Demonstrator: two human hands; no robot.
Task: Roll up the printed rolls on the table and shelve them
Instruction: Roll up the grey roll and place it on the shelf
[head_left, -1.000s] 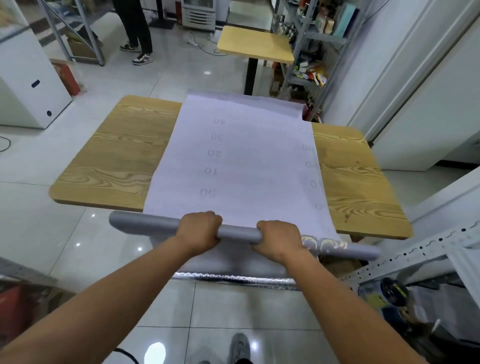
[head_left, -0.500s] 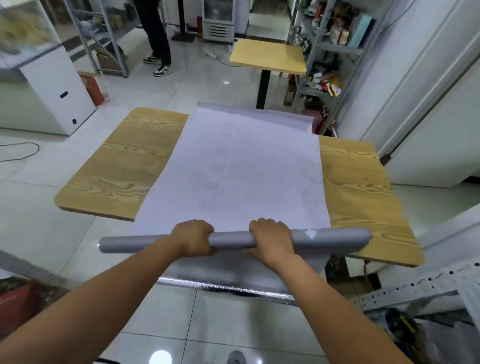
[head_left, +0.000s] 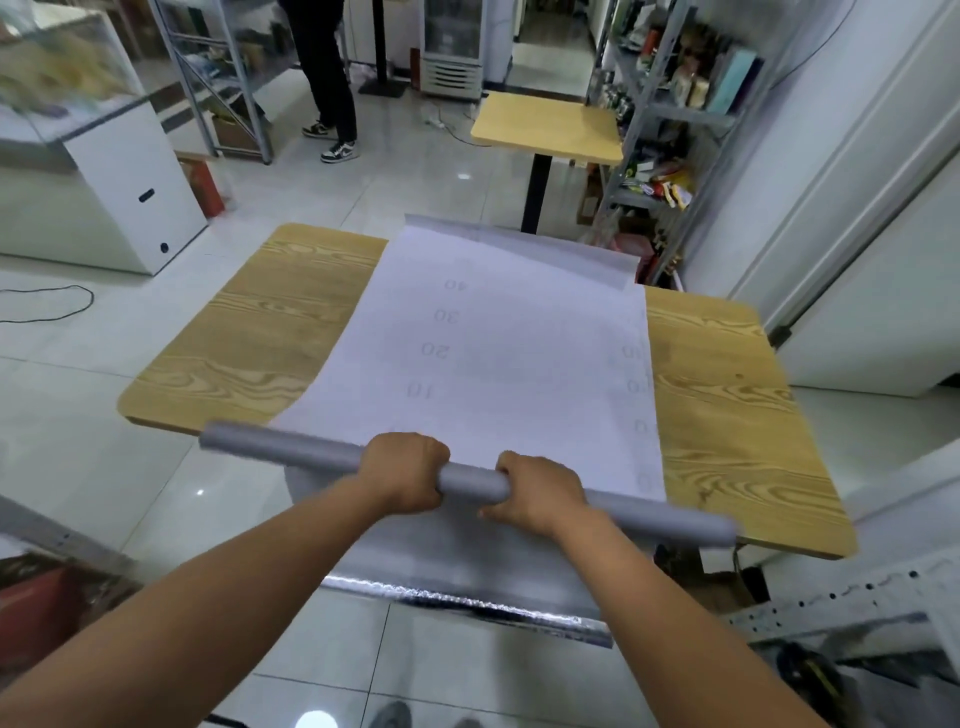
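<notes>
At the near edge of the wooden surface (head_left: 249, 332) we hold the grey roll (head_left: 291, 451) crosswise in both hands. Our left grip (head_left: 404, 470) is closed round the tube a little left of its middle, fingers curled over the top. Our right grip (head_left: 537, 492) is wrapped round it just beside, with a short bare stretch of tube between the two. The roll lies on a slant: its left end juts out at the near edge, and its right end sits closer to us above the near right corner. Both ends are blurred.

From the roll the unrolled sheet (head_left: 519, 358) runs away from us across the middle of the surface, pale side up, with bare wood on either side. We can read faint mirrored numbers 10, 20, 30 and 40 in a column, and fainter digits along its right edge. Its far end (head_left: 519, 244) reaches past the far edge and is turned up in a fold. Below our hands another length hangs toward the floor, ending in a shiny silver edge (head_left: 467, 603).

Beyond stands a smaller yellow table (head_left: 550, 122). Metal shelves (head_left: 670, 111) packed with goods line the right, and a white cabinet (head_left: 135, 192) stands at left. A person (head_left: 327, 78) in dark trousers and black-and-white sneakers stands at the back. A black cable (head_left: 57, 312) lies on the tiles.
</notes>
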